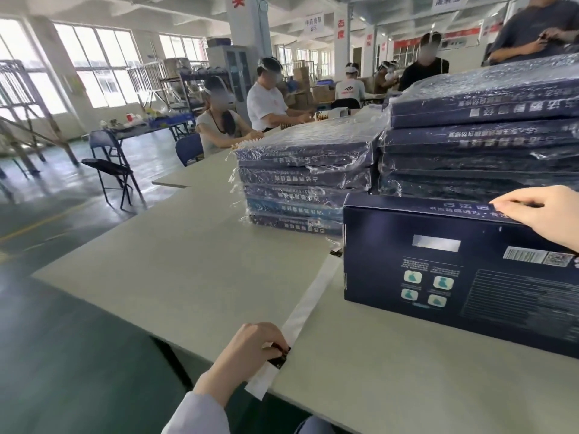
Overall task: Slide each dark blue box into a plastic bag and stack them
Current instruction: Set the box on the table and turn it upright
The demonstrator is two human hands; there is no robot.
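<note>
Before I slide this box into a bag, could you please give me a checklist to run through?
1. The right hand grips the unbagged box by its top edge: ok.
2. That box is bare of plastic: ok.
3. The left hand is free: not ok, it pinches a small dark object on the white strip.
4. An empty bag is ready: cannot tell, none in view.
5. The lower stack of bagged boxes has room on top: ok.
</note>
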